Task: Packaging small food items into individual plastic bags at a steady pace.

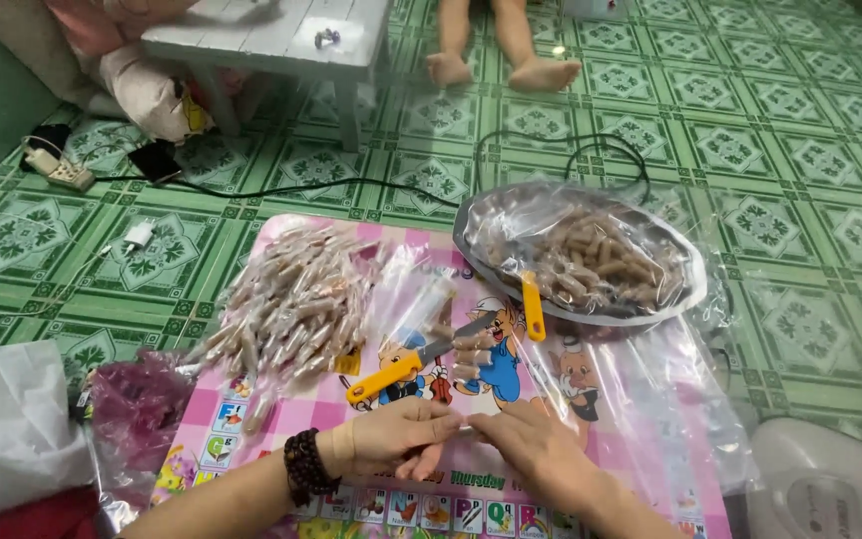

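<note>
Wrapped roll (463, 427): a small piece, barely visible, pinched between the fingertips of both hands just above the pink play mat (281, 419). It lies at the near edge of the mat, directly in front of the person.

Largest to smallest, the surroundings are as follows. The pink play mat covers the green tiled floor (770, 150). On its far right stands a round metal tray (685, 289) lined with clear plastic and holding unwrapped brown rolls (591, 262). On its far left lies a pile of finished wrapped rolls (291, 304). Between them lie loose clear film (411, 289) and a yellow-handled knife (391, 374).

The left hand (396, 437), with a dark bead bracelet (303, 465) on the wrist, has thumb and fingers closed on one end of the piece. The right hand (536, 454) has its fingertips closed on the other end.

Risk, as a judgement: the film is thin and slippery, so an uneven twist could tear it or let it unwind. The knife blade lies near the hands; a careless reach could meet its edge.
</note>
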